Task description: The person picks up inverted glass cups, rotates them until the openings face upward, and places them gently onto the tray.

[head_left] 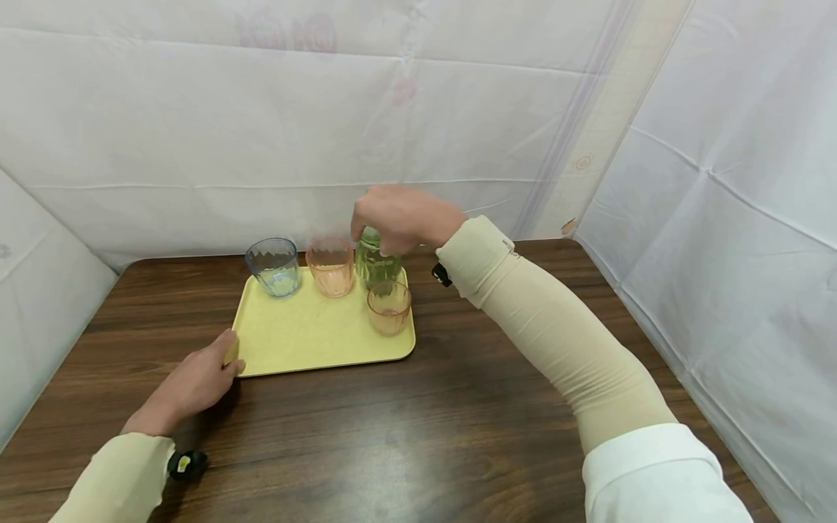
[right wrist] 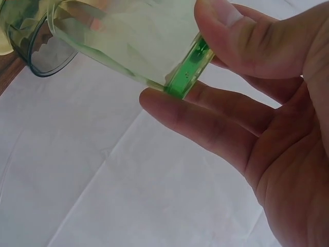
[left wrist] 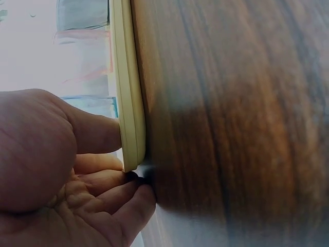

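Here green cup point(head_left: 377, 263) stands inverted.

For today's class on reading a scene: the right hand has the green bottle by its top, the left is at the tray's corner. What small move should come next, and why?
Probably lift the green bottle straight up a little. The right hand already grips its top from above, and the orange cup stands close in front of it on the yellow tray, so tilting early risks a knock. The left hand pinches the tray's corner, steadying it.
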